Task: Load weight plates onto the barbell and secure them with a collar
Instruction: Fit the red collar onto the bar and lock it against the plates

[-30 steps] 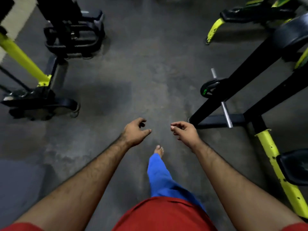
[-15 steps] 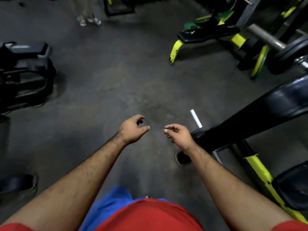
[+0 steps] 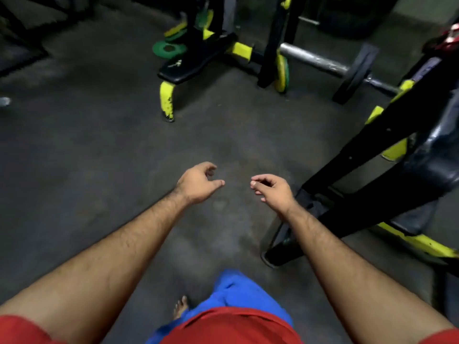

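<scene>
- Both arms reach out in front of the body over bare dark floor, and neither hand carries anything. The left hand (image 3: 198,183) hangs with its fingers loosely curled and the thumb pointing inward; the right hand (image 3: 272,188) mirrors it, fingers lightly bent around nothing.
- My guess is the hands are held out like this simply because the person is on the way to the equipment, a bare foot (image 3: 180,306) showing below the red shirt.
- The barbell (image 3: 314,58) sits well ahead and to the right, propped across a black-and-yellow rack (image 3: 270,40). Its thick sleeve is dull grey metal, scuffed, with most of its length bare.
- One black plate (image 3: 355,73) already stands on the bar at the sleeve's inner end, upright and edge-on. I can see no collar on it from here.
- A yellow-green plate (image 3: 282,70) leans upright at the rack's foot, just below the sleeve; more green plates (image 3: 170,48) lie near the bench (image 3: 196,63) to the left. These look like the stock to load next.
</scene>
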